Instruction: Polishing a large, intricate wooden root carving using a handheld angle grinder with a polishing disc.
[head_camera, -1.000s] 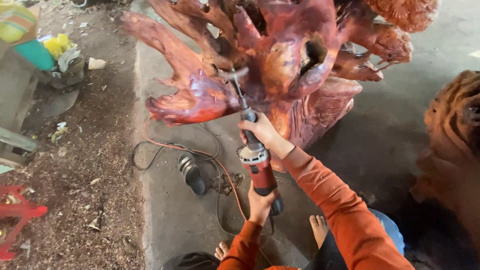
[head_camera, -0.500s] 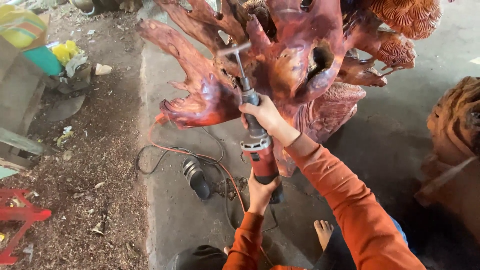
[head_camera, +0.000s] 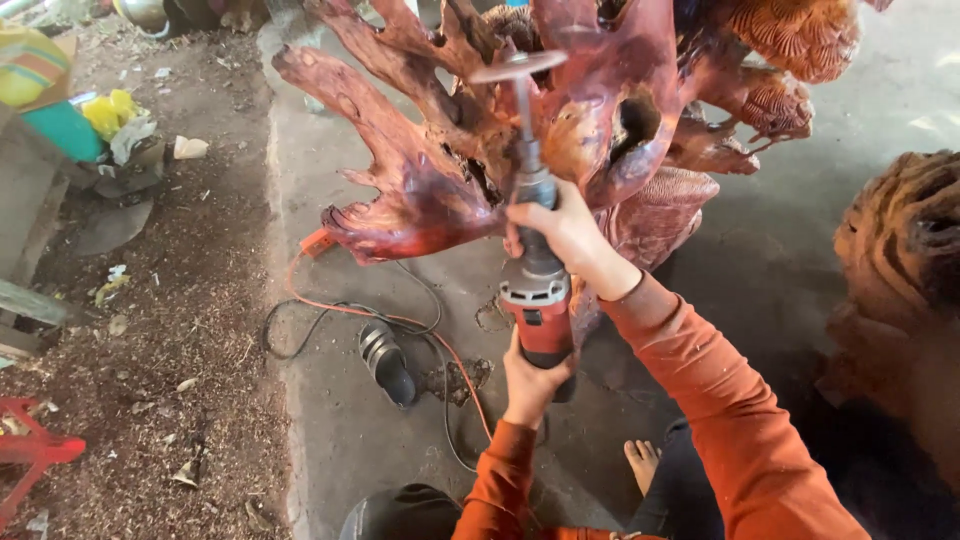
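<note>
Raised since a moment ago, the red die grinder (head_camera: 537, 300) now points its disc (head_camera: 518, 66) at the far, upper part of the reddish carved root (head_camera: 420, 190). Right hand (head_camera: 560, 228) wraps the tool's neck; left hand (head_camera: 530, 378) clasps its near end. A black sandal (head_camera: 385, 362) lies left on the concrete floor (head_camera: 330, 420).

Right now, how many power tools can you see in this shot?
2. A red grinder held in both hands against the carved root, and a dark tool lying on the concrete by the cables. Others may be hidden.
</note>
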